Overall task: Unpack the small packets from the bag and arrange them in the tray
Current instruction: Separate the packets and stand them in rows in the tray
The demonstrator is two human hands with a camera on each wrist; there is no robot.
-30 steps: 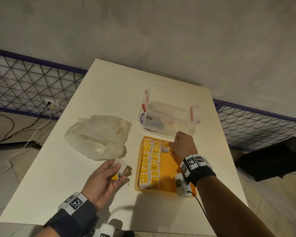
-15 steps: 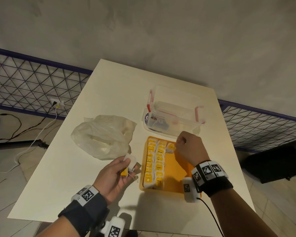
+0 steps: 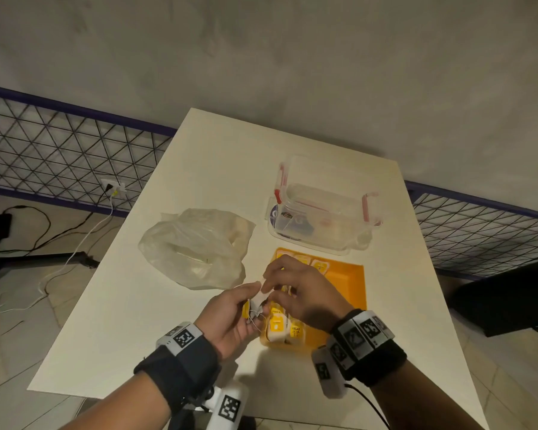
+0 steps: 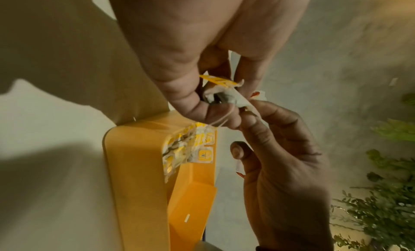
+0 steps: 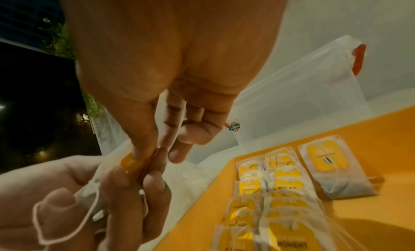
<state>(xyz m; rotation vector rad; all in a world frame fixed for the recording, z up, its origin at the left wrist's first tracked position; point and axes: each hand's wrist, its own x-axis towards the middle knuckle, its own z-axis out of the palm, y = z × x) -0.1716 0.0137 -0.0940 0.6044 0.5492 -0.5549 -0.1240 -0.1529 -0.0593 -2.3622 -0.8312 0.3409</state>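
Note:
Both hands meet over the orange tray's [image 3: 348, 283] left edge. My left hand [image 3: 230, 318] holds a small white tea packet [image 3: 259, 297] with a yellow tag and loose string. My right hand [image 3: 295, 293] pinches the same packet's [image 5: 132, 163] upper end between thumb and forefinger. In the left wrist view the packet [image 4: 226, 93] sits between both sets of fingertips. Two rows of yellow-and-white packets [image 5: 267, 189] lie in the tray [image 5: 368, 208], with one more packet [image 5: 336, 167] starting a third row. The crumpled clear plastic bag [image 3: 196, 246] lies left of the tray.
A clear lidded container with red clips [image 3: 320, 206] stands just behind the tray on the white table [image 3: 156, 308]. Wire-mesh fencing [image 3: 53, 156] runs behind the table. Cables [image 3: 44, 231] lie on the floor at left, and a black case [image 3: 507, 302] at right.
My right hand has left the packet at the tray's far end and come back left to the packet in my left hand. The left hand moved right, over the tray's edge.

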